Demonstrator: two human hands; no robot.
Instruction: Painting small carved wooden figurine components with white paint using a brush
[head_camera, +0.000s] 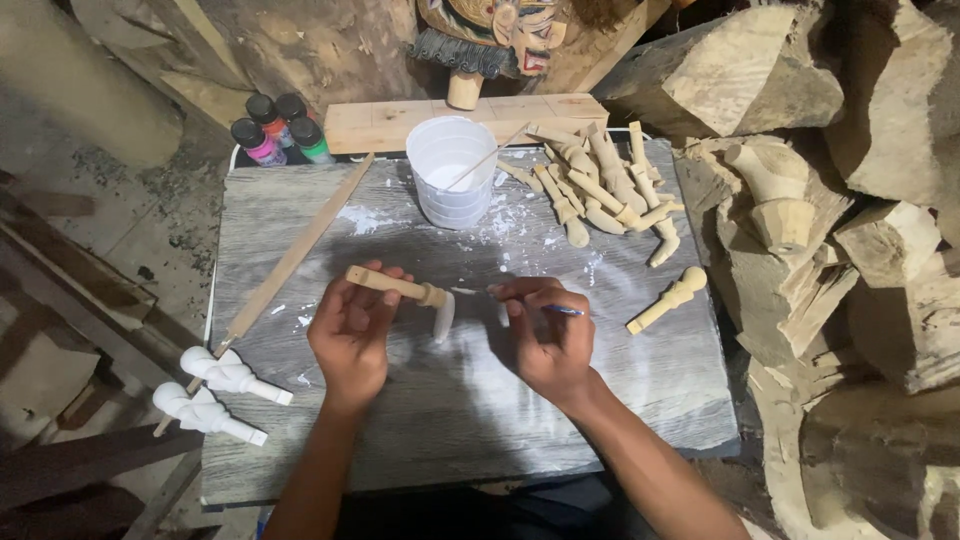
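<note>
the left hand (350, 325) has its fingers curled round the bare stem of a carved wooden peg (400, 290), its white-coated end hanging over the grey board (450, 420). the right hand (545, 335) pinches a thin brush (560, 309) beside that end. painting looks midway; the next stroke likely needs more paint from the white cup (452, 185). unpainted pegs (600, 190) lie behind, two white pegs (215, 395) at the left edge.

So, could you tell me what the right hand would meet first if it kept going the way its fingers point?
The right hand points left, brush forward. It would probably first meet the white-painted end of the wooden piece held by the left hand, though depth is uncertain.
</note>
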